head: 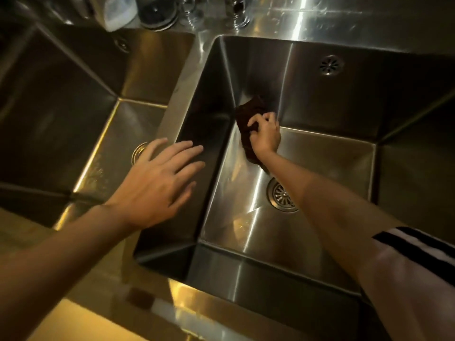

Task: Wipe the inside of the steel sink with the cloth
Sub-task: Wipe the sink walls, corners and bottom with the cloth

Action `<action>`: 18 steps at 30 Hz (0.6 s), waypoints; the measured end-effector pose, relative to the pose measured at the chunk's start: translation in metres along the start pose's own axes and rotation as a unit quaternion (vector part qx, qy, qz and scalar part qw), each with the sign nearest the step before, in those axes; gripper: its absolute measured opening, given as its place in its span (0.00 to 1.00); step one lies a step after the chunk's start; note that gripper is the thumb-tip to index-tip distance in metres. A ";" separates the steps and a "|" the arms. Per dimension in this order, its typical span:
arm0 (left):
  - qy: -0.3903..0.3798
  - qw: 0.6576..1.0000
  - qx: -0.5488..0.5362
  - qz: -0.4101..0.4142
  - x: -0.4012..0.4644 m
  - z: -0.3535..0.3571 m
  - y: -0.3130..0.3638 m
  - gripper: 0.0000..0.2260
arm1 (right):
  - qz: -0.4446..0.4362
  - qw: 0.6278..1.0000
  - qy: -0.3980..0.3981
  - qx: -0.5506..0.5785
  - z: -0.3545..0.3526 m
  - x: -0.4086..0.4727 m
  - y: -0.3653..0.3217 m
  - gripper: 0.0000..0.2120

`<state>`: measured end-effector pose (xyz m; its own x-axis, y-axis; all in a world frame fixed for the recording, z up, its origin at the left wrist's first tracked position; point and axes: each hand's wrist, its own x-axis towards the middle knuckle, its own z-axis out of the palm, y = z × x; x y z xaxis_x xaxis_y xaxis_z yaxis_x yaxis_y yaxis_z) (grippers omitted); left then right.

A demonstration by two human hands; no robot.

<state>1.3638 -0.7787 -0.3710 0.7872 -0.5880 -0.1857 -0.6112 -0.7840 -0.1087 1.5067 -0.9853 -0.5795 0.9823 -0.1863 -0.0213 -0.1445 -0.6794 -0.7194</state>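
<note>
- Gripping a dark brown cloth (248,124), the right hand (266,134) is curling its fingers (256,123) into the fabric and pressing it against the floor of the steel sink (332,153), at the far left corner, well beyond the drain (280,194).
- The cloth is lying bunched, partly climbing the far wall behind the drain and partly trailing toward the drain under the wrist.
- The left hand (160,178) is hovering open, fingers straight and spread, over the divider (179,99) to the left of the drain; whether it is touching the steel cannot be told.
- A second basin (73,99) is sitting farther left of the drain, past that divider.
- An overflow grille (331,65) is showing on the far wall, beyond the drain.
- A striped black-and-white sleeve (418,244) is covering the right upper arm.
- No writing or brand mark is legible anywhere.
</note>
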 end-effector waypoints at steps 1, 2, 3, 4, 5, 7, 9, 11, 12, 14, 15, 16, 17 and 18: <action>-0.005 1.000 -0.002 -0.003 -0.003 0.005 0.000 0.21 | 0.010 1.000 -0.005 0.011 0.009 0.000 -0.001 0.13; -0.006 1.000 0.000 -0.003 -0.004 0.009 0.000 0.20 | 0.017 1.000 -0.008 0.019 0.016 0.000 -0.003 0.12; -0.004 1.000 0.004 -0.001 -0.005 0.012 -0.001 0.20 | 0.019 1.000 -0.009 0.022 0.022 0.000 -0.004 0.12; -0.001 1.000 0.005 0.000 -0.005 0.014 -0.002 0.20 | 0.023 0.999 -0.010 0.022 0.031 0.000 -0.005 0.12; 0.003 1.000 0.004 0.002 -0.004 0.016 -0.002 0.19 | 0.029 0.999 -0.010 0.020 0.038 0.001 -0.005 0.12; 0.017 1.000 -0.002 0.013 -0.003 0.018 -0.002 0.18 | 0.049 0.998 -0.006 0.024 0.050 0.002 -0.005 0.12; 0.033 0.999 -0.014 0.020 -0.004 0.020 -0.002 0.17 | 0.076 0.996 0.003 0.046 0.057 0.006 -0.007 0.12; 0.048 0.998 -0.024 0.022 -0.004 0.021 -0.002 0.16 | 0.094 0.993 0.005 0.072 0.062 0.011 -0.009 0.12; 0.054 0.998 -0.028 0.023 -0.004 0.021 -0.003 0.15 | 0.097 0.992 0.003 0.083 0.063 0.013 -0.010 0.12; 0.060 0.997 -0.033 0.024 -0.004 0.022 -0.003 0.15 | 0.092 0.991 -0.004 0.100 0.065 0.014 -0.012 0.12; 0.062 0.997 -0.038 0.022 -0.004 0.022 -0.003 0.15 | 0.083 0.991 -0.007 0.107 0.065 0.014 -0.012 0.12; 0.064 0.997 -0.042 0.019 -0.004 0.022 -0.004 0.15 | 0.073 0.991 -0.010 0.112 0.065 0.013 -0.011 0.12; 0.067 0.997 -0.047 0.017 -0.004 0.022 -0.004 0.15 | 0.062 0.991 -0.014 0.117 0.064 0.013 -0.012 0.12; 0.068 0.996 -0.051 0.015 -0.004 0.022 -0.004 0.15 | 0.053 0.991 -0.013 0.122 0.064 0.012 -0.015 0.12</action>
<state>1.3613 -0.7689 -0.3918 0.7765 -0.6280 -0.0523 -0.6290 -0.7774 -0.0032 1.5280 -0.9324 -0.6133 0.9665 -0.2265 -0.1210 -0.2165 -0.4649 -0.8585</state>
